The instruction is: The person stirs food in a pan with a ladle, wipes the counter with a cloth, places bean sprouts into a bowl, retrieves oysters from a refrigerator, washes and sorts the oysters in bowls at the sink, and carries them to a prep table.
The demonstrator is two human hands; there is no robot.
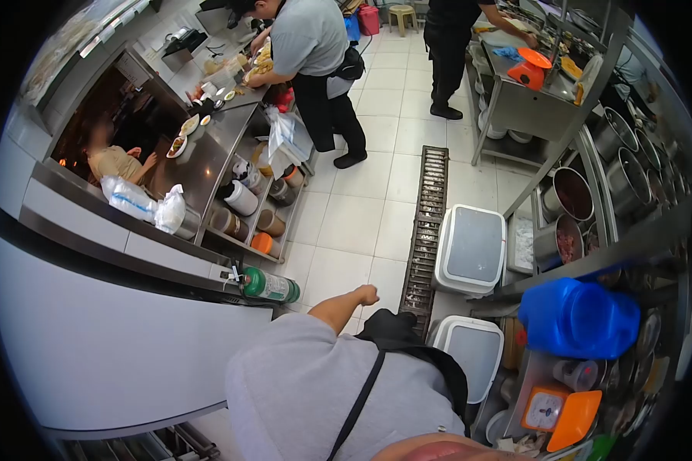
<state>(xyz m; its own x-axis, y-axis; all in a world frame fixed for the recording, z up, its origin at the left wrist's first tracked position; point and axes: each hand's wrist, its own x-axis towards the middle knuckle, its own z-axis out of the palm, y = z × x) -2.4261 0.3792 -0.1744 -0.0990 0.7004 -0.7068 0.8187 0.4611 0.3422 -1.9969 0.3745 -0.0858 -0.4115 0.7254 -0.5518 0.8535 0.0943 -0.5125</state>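
My left hand [368, 295] hangs over the tiled floor in front of my body, its fingers curled closed with nothing visible in them. Close by it is the black apron [388, 326] I wear over a grey shirt. A metal floor drain grate [425, 223] runs along the floor to the right of this hand. On its left, a green gas cylinder [271, 285] lies by the counter's end. My right hand is out of view.
Two lidded white bins [473, 244] [470, 357] stand right of the grate. A blue jug [580, 317] and an orange scale [546, 407] sit on the right-hand rack. Ahead, a co-worker [311, 38] handles food at the steel counter [217, 157]; another person [450, 46] stands right.
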